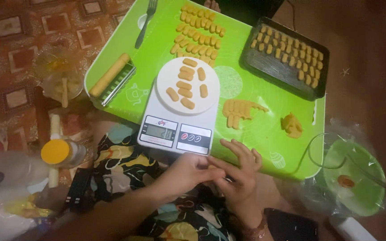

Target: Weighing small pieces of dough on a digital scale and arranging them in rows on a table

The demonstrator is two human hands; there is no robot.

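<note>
My left hand (187, 173) reaches in from the lower left, its fingers bunched and pressed against the palm of my right hand (241, 172). My right hand is held flat with fingers spread, just below the green mat's (255, 134) near edge. Whatever may lie between the hands is hidden. Right above them stands a white kitchen scale (175, 131) with its display lit. Several short yellow dough fingers (185, 85) lie on its round platform. To the right of the scale rest a ridged dough sheet (240, 111) and a small dough lump (292, 126).
Rows of dough fingers (197, 31) fill the mat's far end and a dark baking tray (269, 67) at the back right. A fork (144, 24), a dough log on a ridged metal tool (112, 76), a yellow-lidded jar (56, 151) and a bagged green bowl (354, 178) surround the mat.
</note>
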